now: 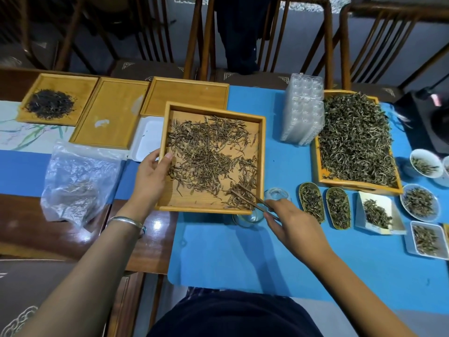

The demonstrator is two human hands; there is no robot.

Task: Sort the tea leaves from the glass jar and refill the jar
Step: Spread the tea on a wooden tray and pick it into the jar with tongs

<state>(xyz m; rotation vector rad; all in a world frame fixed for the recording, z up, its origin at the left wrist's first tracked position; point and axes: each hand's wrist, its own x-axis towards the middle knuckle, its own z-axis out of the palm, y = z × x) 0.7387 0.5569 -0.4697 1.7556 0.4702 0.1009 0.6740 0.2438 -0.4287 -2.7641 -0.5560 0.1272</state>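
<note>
Blue matting [243, 259] covered the table at centre frame, where a square bamboo tray [261, 152] of brown tea leaves [209, 156] sat. The left hand [151, 176] gripped its left rim. The right hand [291, 222] pinched wooden tweezers [250, 197] closed over leaves at the tray's lower right, beside a clear glass jar [277, 194].

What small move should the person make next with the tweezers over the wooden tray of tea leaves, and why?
Probably close the wooden tweezers on a few tea leaves at the tray's near right corner and carry them to the open glass jar just beside it. The right hand already has the tips among those leaves, and the left hand grips the square wooden tray by its left rim.
</note>
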